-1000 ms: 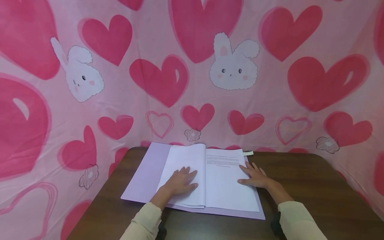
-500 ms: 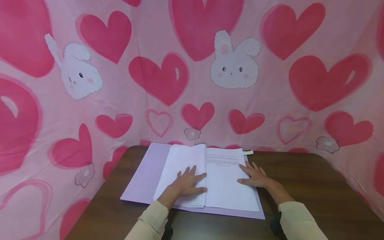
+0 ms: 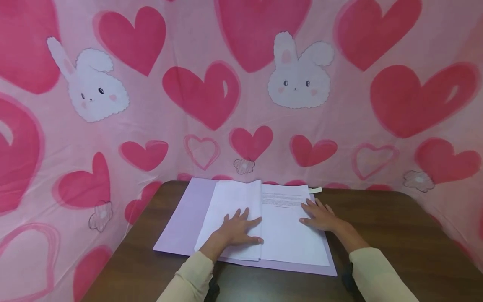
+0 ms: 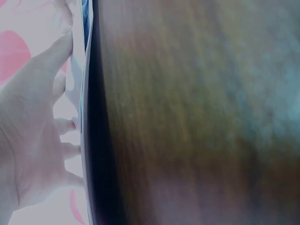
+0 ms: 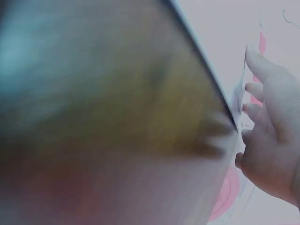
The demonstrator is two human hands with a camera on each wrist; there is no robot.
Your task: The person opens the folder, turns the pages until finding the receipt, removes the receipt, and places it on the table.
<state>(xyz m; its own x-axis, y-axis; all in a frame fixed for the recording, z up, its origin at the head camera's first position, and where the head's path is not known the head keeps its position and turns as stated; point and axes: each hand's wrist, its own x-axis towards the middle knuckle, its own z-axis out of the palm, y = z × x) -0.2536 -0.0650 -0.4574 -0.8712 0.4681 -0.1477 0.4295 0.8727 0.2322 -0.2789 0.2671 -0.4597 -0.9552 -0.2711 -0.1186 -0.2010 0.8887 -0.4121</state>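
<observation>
A lilac folder (image 3: 180, 222) lies spread on the table, holding white paper sheets. Turned-over pages (image 3: 230, 195) cover part of its left side, and a sheet with a few printed lines (image 3: 292, 247) lies on the right. My left hand (image 3: 237, 230) rests on the turned pages, fingers spread, thumb and index tips at the centre fold. My right hand (image 3: 320, 214) touches the right edge of the printed sheet with fingers extended. In the left wrist view the left hand (image 4: 35, 117) has its fingertips against the papers; the right hand (image 5: 276, 122) shows likewise in the right wrist view.
A dark brown wooden table (image 3: 385, 226) bears the folder. A pale tab (image 3: 315, 190) sticks out at the folder's upper right. Behind and at the sides hangs a pink cloth (image 3: 249, 100) with hearts and rabbits. Dark wrist bands show at both cuffs.
My left hand has slid right across the turned pages to the centre fold. The right hand has stayed at the sheet's edge. The head view has shifted slightly.
</observation>
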